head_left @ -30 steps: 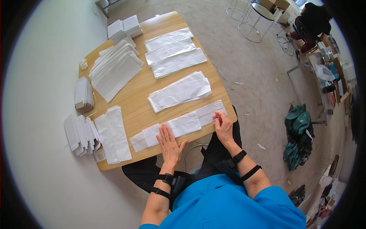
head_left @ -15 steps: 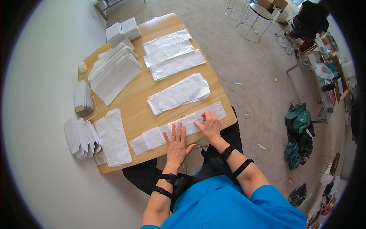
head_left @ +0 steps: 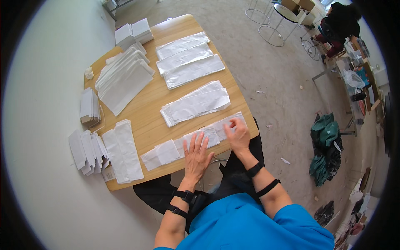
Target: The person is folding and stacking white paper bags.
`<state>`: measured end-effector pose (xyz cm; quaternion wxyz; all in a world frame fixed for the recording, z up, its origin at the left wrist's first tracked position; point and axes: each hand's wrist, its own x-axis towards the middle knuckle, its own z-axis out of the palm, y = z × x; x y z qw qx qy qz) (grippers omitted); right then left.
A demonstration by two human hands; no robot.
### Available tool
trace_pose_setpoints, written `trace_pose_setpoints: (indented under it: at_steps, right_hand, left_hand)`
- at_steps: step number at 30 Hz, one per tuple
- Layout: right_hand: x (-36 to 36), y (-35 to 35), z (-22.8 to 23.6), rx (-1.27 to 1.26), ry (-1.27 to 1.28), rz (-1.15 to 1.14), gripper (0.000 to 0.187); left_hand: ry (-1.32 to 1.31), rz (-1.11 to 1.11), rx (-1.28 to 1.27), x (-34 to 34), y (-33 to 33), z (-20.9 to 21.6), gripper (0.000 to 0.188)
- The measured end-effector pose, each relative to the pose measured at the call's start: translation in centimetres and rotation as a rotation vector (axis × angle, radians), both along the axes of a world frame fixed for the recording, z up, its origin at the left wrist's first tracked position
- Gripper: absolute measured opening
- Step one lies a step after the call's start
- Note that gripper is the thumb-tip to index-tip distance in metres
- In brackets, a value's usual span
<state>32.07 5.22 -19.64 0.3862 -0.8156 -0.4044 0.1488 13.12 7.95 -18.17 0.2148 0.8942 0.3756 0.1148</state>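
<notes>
A long row of overlapping white paper sheets (head_left: pixel 167 151) lies along the near edge of the wooden table. My left hand (head_left: pixel 195 160) rests flat on its middle, fingers spread, holding nothing. Toward the row's right end, my right hand (head_left: pixel 238 136) is over the paper with bent fingers; its thumb stands apart from the fingertips and nothing shows between them. Just beyond the row is a stack of folded white paper (head_left: pixel 196 104). Another group of white paper stacks (head_left: pixel 193 71) lies farther back.
White folded sheets (head_left: pixel 123 152) lie at the table's left, near upright white cards (head_left: pixel 85 151) and a white bundle (head_left: pixel 88 106). Fanned paper (head_left: pixel 125 83) covers the far left. Green and black bags (head_left: pixel 326 143) sit on the floor at right. A person (head_left: pixel 341 23) sits far right.
My right hand has slid rightward along the paper row. My left hand has shifted slightly to the right, still flat on the paper.
</notes>
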Motion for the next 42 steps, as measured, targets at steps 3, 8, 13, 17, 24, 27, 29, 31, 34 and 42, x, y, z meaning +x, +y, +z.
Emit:
trace_pose_setpoints:
  at_steps: [3, 8, 13, 17, 24, 27, 29, 31, 34, 42]
  right_hand:
    - [2.6, -0.6, 0.3, -0.053, -0.071, -0.221, 0.025]
    - [5.4, -1.9, -1.1, -0.205, -0.062, -0.228, 0.024]
    - [5.2, -1.7, -1.1, -0.239, 0.011, -0.205, 0.017]
    - [5.0, -1.5, -1.7, -0.137, -0.021, -0.197, 0.014]
    - [4.9, -1.7, -0.7, 0.070, 0.387, -0.178, 0.015]
    - [4.2, -1.6, 0.4, 0.177, 0.417, -0.186, 0.019]
    - [2.5, -1.3, 1.9, 0.140, 0.246, -0.130, 0.018]
    - [0.6, -1.2, 3.7, 0.134, 0.165, -0.064, 0.018]
    - [-2.2, -1.1, 4.6, 0.143, 0.012, 0.053, 0.016]
    - [-7.8, -0.3, 2.8, 0.169, 0.066, 0.240, 0.015]
  left_hand:
    - [-0.221, 0.082, -0.084, 1.5, 0.9, -0.6, 0.037]
    - [-0.341, 0.165, -0.149, 4.2, 1.4, -2.7, 0.012]
    - [-0.302, 0.218, -0.195, 4.5, 1.6, -3.4, 0.014]
    - [-0.314, 0.217, -0.298, 4.3, 2.1, -3.2, 0.021]
    - [-0.201, 0.244, -0.271, 5.2, 2.2, -2.1, 0.045]
    - [-0.189, 0.253, -0.260, 5.2, 2.2, -2.2, 0.053]
    - [-0.178, 0.255, -0.212, 4.7, 2.4, -2.2, 0.056]
    - [-0.361, 0.334, -0.644, 4.0, 3.0, -1.7, 0.057]
    - [-0.574, 0.374, -0.640, 2.8, 2.8, -0.8, 0.057]
    - [-0.803, 0.710, -0.770, 2.1, 1.5, -0.7, 0.054]
